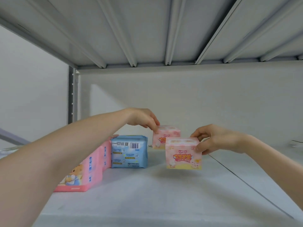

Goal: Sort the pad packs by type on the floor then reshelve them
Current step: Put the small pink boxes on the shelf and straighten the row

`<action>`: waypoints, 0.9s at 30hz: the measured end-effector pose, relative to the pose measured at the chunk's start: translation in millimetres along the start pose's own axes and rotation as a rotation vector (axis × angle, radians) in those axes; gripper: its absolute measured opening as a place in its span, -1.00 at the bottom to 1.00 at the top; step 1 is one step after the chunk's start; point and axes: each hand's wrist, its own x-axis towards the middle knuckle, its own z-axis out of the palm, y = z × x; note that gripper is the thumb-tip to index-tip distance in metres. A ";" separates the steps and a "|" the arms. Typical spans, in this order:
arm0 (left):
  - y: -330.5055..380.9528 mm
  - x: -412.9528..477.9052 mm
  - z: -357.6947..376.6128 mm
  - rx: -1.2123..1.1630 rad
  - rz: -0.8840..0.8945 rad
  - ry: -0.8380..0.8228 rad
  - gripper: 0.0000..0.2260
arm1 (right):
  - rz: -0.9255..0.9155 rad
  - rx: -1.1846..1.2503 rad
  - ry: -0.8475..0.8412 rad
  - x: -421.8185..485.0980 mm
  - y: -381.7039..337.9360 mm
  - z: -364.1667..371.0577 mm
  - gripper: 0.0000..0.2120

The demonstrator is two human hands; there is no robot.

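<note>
Two small pink pad boxes are inside the shelf bay. My left hand [144, 119] grips the top left corner of the far pink box [159, 140], which sits on the shelf board near the back. My right hand [216, 139] holds the near pink box [183, 154] by its top right corner, slightly above the shelf with a shadow under it. To the left stands a blue pad pack [129, 152], barcode facing me. Pink pad packs [86, 171] with a bear picture stand in a row at the far left, partly behind my left forearm.
The white shelf board [147, 199] stretches toward me, with a seam running diagonally on the right. The upper shelf's ribbed underside [147, 30] hangs overhead. A grey upright post [72, 95] stands at the back left; a white wall closes the back.
</note>
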 end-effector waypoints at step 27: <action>-35.7 67.3 13.4 0.073 -0.193 -0.412 -0.46 | 0.186 0.140 -0.162 81.6 35.7 33.3 -0.24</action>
